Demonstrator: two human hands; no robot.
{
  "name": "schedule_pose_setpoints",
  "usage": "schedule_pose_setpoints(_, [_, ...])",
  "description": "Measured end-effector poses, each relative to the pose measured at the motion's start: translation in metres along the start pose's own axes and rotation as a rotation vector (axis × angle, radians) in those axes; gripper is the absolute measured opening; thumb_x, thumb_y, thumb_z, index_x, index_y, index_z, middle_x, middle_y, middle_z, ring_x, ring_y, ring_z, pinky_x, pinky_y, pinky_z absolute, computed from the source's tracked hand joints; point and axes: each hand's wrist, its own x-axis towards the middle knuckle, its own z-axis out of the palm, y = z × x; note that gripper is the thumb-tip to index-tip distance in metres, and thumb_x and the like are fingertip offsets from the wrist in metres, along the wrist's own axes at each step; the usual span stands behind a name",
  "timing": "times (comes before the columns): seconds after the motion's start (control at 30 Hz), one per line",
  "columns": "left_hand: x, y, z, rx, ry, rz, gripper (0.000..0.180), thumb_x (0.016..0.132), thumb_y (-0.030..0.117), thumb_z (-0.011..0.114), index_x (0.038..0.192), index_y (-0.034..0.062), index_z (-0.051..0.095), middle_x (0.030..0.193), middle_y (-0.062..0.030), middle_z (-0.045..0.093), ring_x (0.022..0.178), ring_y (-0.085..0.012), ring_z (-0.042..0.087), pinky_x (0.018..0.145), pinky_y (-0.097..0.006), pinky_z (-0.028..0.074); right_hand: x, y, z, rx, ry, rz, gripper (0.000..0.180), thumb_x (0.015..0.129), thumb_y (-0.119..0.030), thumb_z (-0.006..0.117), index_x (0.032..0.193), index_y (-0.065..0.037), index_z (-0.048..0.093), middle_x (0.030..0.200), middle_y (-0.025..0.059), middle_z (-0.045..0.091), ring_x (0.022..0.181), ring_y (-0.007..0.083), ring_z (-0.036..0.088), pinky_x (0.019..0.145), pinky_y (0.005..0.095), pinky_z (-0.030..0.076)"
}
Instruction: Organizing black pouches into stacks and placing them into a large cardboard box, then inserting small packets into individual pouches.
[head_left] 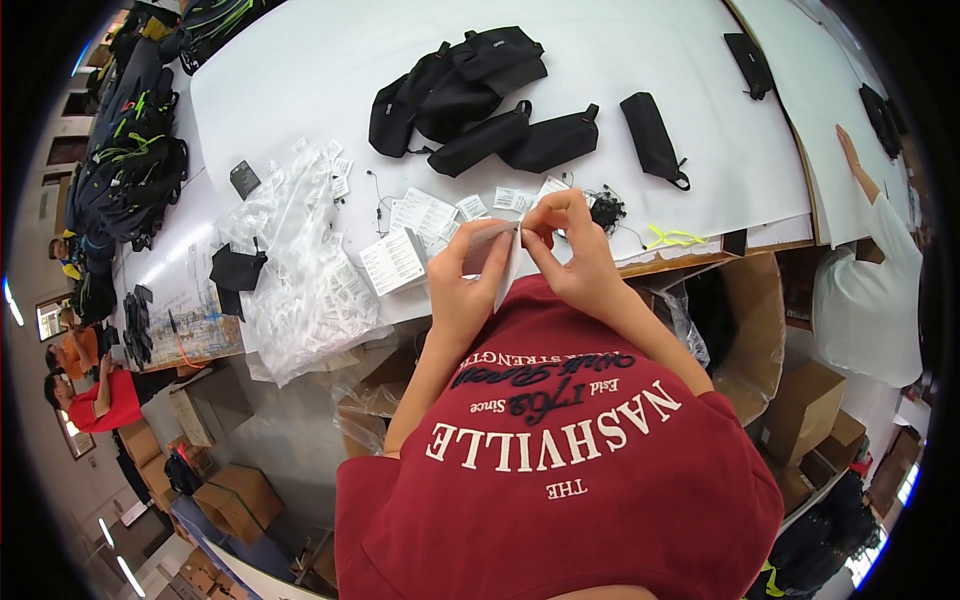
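Near the table's front edge, my left hand (466, 282) holds a white paper card (509, 272) between thumb and fingers. My right hand (572, 250) is closed in a pinch at the card's upper corner. A tiny dark bit shows by those fingertips; what they grip is too small to name. Left of my hands stands a stack of white printed cards (393, 262), with loose printed sheets (424, 214) behind it. Small white packets (513, 199) lie just beyond my fingers. A tangle of thin black cords (606, 208) lies beyond my right hand.
Several black zip pouches (465, 85) are heaped on the white table (300, 60); another pouch (652, 135) lies apart. A clear plastic bag of white packets (305, 275) covers the left front. Yellow cords (672, 237) lie near the edge. A co-worker's arm (858, 165) reaches in at right.
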Motion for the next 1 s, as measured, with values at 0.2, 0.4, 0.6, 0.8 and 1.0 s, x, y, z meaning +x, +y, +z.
schedule_pose_setpoints(0.2, [-0.002, -0.003, 0.002, 0.077, 0.036, 0.077, 0.014, 0.082, 0.003, 0.065, 0.096, 0.0019, 0.063, 0.083, -0.0098, 0.068, 0.075, -0.0175, 0.068, 0.064, -0.026, 0.051, -0.002, 0.002, 0.006, -0.016, 0.034, -0.02, 0.026, 0.083, 0.002, 0.059, 0.101, -0.001, 0.041, 0.074, 0.0082, 0.059, 0.064, 0.0175, 0.059, 0.059, 0.0275, 0.046])
schedule_pose_setpoints(0.4, [0.001, 0.004, -0.001, 0.141, 0.006, 0.173, 0.014, 0.081, 0.001, 0.064, 0.095, 0.0021, 0.064, 0.082, -0.0095, 0.066, 0.07, -0.0193, 0.067, 0.062, -0.027, 0.051, -0.002, 0.002, 0.008, -0.032, 0.09, -0.043, 0.022, 0.083, 0.004, 0.06, 0.097, -0.001, 0.044, 0.075, 0.0094, 0.06, 0.066, 0.0192, 0.062, 0.061, 0.0282, 0.048])
schedule_pose_setpoints(0.6, [0.001, 0.009, 0.001, 0.121, 0.038, 0.293, 0.027, 0.08, -0.001, 0.065, 0.106, 0.0032, 0.061, 0.092, -0.0106, 0.065, 0.08, -0.0204, 0.065, 0.069, -0.028, 0.051, 0.0, 0.002, 0.005, -0.008, 0.112, -0.117, 0.024, 0.082, 0.007, 0.06, 0.099, 0.0, 0.046, 0.079, 0.0103, 0.061, 0.073, 0.0209, 0.065, 0.068, 0.03, 0.05])
schedule_pose_setpoints(0.8, [0.001, 0.006, -0.001, 0.091, 0.031, 0.312, 0.03, 0.081, 0.0, 0.065, 0.11, 0.004, 0.058, 0.094, -0.01, 0.064, 0.083, -0.0218, 0.065, 0.074, -0.029, 0.05, -0.002, 0.001, 0.003, -0.007, 0.105, -0.114, 0.026, 0.081, 0.008, 0.061, 0.101, -0.001, 0.046, 0.081, 0.0105, 0.062, 0.076, 0.0215, 0.066, 0.071, 0.0298, 0.051])
schedule_pose_setpoints(1.0, [-0.004, 0.009, -0.002, 0.024, 0.018, 0.133, 0.03, 0.081, 0.006, 0.067, 0.106, 0.0014, 0.052, 0.092, -0.0135, 0.063, 0.085, -0.022, 0.064, 0.075, -0.029, 0.05, -0.003, 0.002, 0.002, 0.082, 0.074, -0.045, 0.025, 0.082, 0.007, 0.06, 0.101, -0.001, 0.046, 0.083, 0.0086, 0.062, 0.079, 0.017, 0.064, 0.073, 0.028, 0.05])
